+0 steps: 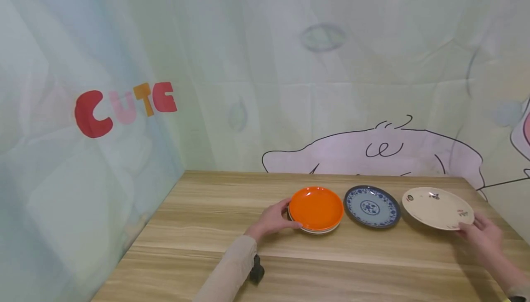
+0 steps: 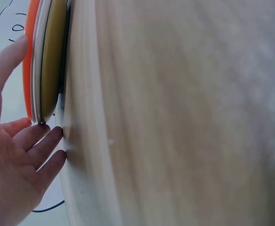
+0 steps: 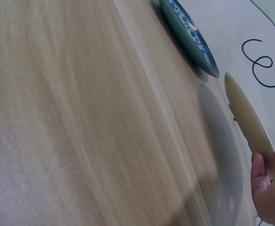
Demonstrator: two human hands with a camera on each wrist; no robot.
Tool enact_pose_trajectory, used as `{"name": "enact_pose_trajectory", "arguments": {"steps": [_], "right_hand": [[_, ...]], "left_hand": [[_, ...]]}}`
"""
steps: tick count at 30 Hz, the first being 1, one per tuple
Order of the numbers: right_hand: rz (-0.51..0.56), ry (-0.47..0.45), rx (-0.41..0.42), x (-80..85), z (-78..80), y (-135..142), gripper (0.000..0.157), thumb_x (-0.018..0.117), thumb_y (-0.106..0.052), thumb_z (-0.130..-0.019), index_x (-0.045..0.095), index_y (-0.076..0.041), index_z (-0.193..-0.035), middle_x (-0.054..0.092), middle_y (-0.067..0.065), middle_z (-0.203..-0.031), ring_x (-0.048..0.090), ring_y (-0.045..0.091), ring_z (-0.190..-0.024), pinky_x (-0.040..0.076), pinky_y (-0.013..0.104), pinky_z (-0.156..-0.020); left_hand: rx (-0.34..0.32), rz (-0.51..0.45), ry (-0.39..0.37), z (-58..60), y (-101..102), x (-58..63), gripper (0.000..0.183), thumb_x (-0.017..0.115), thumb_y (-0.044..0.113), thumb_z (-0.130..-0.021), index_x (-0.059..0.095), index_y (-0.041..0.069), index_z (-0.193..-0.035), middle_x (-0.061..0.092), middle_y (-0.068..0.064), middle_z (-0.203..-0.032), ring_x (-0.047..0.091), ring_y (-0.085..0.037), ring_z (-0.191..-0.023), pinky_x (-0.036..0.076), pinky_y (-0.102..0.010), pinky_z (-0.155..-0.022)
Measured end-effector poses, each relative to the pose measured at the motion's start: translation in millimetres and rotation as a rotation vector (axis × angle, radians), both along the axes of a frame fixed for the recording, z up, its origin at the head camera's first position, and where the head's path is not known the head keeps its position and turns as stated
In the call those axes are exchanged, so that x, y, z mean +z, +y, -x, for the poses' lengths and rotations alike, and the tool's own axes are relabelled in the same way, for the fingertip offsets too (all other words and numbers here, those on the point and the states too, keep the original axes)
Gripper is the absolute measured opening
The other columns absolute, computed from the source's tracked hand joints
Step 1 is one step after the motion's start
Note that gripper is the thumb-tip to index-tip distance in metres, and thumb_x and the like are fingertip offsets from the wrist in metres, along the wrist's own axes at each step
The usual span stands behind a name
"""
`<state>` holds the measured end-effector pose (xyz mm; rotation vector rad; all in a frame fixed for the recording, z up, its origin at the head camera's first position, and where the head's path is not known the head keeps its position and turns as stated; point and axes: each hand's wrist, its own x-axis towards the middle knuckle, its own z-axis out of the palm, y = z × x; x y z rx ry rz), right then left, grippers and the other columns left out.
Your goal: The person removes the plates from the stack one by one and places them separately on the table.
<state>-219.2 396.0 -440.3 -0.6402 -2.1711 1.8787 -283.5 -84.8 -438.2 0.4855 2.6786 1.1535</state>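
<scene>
An orange plate (image 1: 316, 208) tops a stack, with white edges (image 2: 36, 61) and a yellowish-brown underside (image 2: 52, 61) beneath it. My left hand (image 1: 273, 220) is at the stack's left side, thumb at the orange rim and fingers spread along the edge. To the right, a cream oval plate (image 1: 436, 207) with small printed figures is pinched at its near right rim by my right hand (image 1: 484, 235). That plate is raised above the table, its shadow below it. Between the stack and the cream plate lies a blue-and-white patterned plate (image 1: 371, 206).
The wood-grain table (image 1: 331, 274) runs back to a pale printed cloth (image 1: 248, 62) with a cartoon outline. Another cloth side with the letters CUTE (image 1: 93, 114) hangs on the left. A dark strap piece (image 1: 256, 270) shows by the left sleeve.
</scene>
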Motion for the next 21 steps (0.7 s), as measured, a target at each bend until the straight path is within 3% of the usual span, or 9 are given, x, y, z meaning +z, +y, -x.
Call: {"name": "enact_pose_trajectory", "arguments": {"steps": [15, 21], "right_hand": [[-0.017, -0.019, -0.031, -8.5, -1.6, -3, 0.068, 0.041, 0.007, -0.085, -0.001, 0.005, -0.139, 0.007, 0.031, -0.142, 0.046, -0.016, -0.059, 0.052, 0.013, -0.063], [-0.058, -0.058, -0.051, -12.6, 1.6, 0, 0.069, 0.042, 0.005, -0.085, -0.001, 0.005, -0.139, 0.008, 0.029, -0.143, 0.044, -0.016, -0.057, 0.052, 0.014, -0.061]], "left_hand": [[0.016, 0.016, -0.014, -0.4, 1, -0.7, 0.086, 0.074, 0.047, -0.069, 0.036, 0.016, -0.139, 0.045, -0.006, -0.136, 0.046, -0.023, -0.119, 0.042, -0.042, -0.096], [0.010, 0.017, -0.005, 0.4, 1, -1.7, 0.087, 0.074, 0.048, -0.068, 0.036, 0.016, -0.139, 0.045, -0.005, -0.137, 0.043, -0.023, -0.122, 0.035, -0.046, -0.102]]}}
